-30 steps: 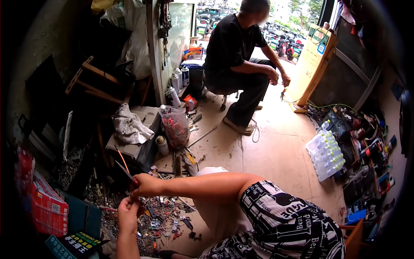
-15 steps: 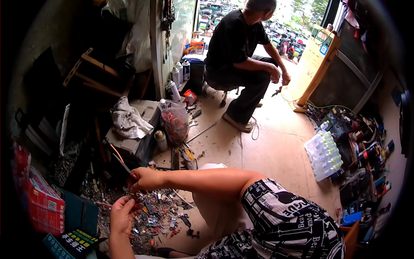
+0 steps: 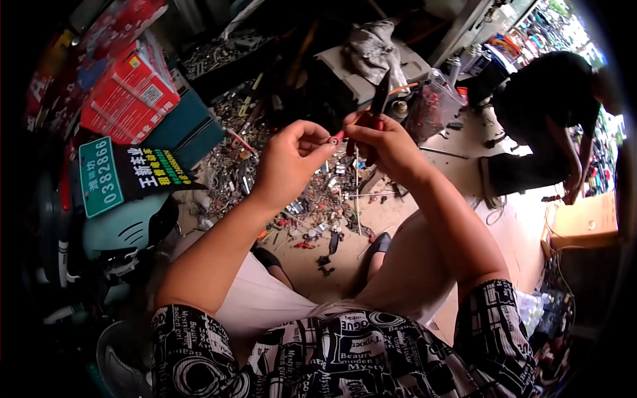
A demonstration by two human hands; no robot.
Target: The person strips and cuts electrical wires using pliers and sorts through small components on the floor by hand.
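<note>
In the middle of the head view, my left hand (image 3: 290,159) and my right hand (image 3: 387,142) meet fingertip to fingertip. Between them is a small red part (image 3: 339,136) with a round metal end, pinched by my left thumb and fingers. My right hand is closed around a dark-bladed tool (image 3: 380,99) with a red handle, blade pointing up. An orange wire (image 3: 403,87) runs beside the blade near my right fingers. Below both hands lies a pile of small loose parts (image 3: 318,199) on the floor.
A person in dark clothes (image 3: 547,93) sits at the right. A grey box (image 3: 418,63) carries a cloth (image 3: 373,50), beside a plastic bag of red items (image 3: 434,103). At the left are a red carton (image 3: 129,99), a green number plate (image 3: 101,176) and a pale green scooter (image 3: 123,225).
The view has turned left and down, so both hands now appear nearer the centre. My hands have come together, and the red part now shows between their fingertips.
</note>
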